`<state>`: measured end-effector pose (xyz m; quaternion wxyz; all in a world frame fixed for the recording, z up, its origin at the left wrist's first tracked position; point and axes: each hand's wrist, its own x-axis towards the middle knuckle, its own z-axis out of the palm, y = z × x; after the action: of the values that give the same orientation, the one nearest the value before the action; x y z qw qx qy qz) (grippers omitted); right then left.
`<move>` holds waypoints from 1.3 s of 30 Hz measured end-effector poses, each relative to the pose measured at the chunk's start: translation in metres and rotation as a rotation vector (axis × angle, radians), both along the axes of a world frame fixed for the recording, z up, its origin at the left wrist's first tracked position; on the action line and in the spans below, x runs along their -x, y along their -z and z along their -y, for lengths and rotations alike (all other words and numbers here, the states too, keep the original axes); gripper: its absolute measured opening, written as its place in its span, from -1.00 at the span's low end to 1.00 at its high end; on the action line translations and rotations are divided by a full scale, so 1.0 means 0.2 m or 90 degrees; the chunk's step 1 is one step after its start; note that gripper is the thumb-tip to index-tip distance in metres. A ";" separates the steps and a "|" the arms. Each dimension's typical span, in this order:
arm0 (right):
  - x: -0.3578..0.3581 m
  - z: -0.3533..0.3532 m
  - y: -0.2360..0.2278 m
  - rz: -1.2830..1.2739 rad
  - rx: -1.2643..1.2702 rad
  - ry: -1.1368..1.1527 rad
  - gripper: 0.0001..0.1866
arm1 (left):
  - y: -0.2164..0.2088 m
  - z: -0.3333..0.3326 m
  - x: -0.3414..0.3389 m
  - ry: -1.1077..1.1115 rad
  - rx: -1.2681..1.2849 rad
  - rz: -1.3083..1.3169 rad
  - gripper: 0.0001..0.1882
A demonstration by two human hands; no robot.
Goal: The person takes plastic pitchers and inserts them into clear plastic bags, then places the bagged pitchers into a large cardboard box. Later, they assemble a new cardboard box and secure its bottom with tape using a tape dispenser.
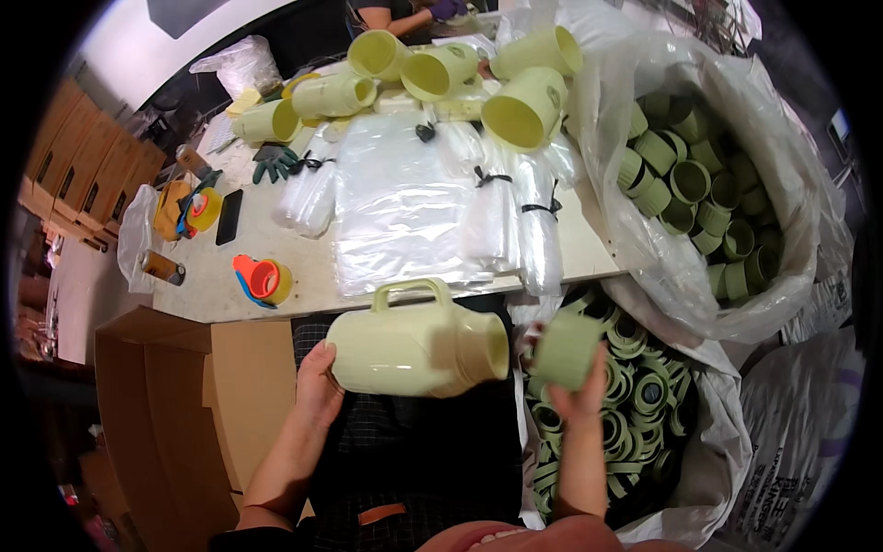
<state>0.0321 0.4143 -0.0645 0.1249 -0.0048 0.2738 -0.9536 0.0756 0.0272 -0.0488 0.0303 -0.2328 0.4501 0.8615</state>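
Note:
My left hand (318,385) is closed on the base end of a pale green vacuum jug body (395,357). The jug lies on its side above my lap, with its handle up and its open mouth toward the right. In my right hand (585,390) is a ribbed green cup-shaped lid (566,351), slightly blurred, held just right of the jug's mouth and apart from it. Part of my right hand is hidden behind the lid. Below the lid, a white sack (717,460) holds many green ring-shaped parts with spouts (649,394).
More pale green jug bodies (524,110) lie across the back of the table (198,290), behind stacked clear plastic bags (395,202). A plastic-lined sack (602,138) of green lids stands at right. An open cardboard box (152,396) sits at left. Another person's gloved hand (448,9) shows at the far side.

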 end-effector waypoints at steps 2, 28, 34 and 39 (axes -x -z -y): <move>-0.07 0.27 -0.17 -0.061 -0.279 0.032 -0.22 | -0.01 -0.03 -0.02 0.041 0.003 -0.039 -0.67; -0.31 -0.43 0.95 0.199 -0.960 0.356 -0.31 | -0.04 -0.39 0.33 0.273 0.595 -0.315 -0.29; -0.36 -1.28 1.73 0.858 -1.323 0.342 -0.02 | -0.26 -0.28 0.01 0.349 0.611 -0.130 -0.25; -0.28 -1.04 1.69 0.774 -1.223 0.476 -0.52 | -0.28 -0.20 -0.10 0.506 0.683 -0.226 0.14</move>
<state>0.0889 0.6229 -0.4027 -0.0986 0.6220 0.7551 -0.1825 0.0955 0.0674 0.0080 0.1502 0.1117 0.8636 0.4681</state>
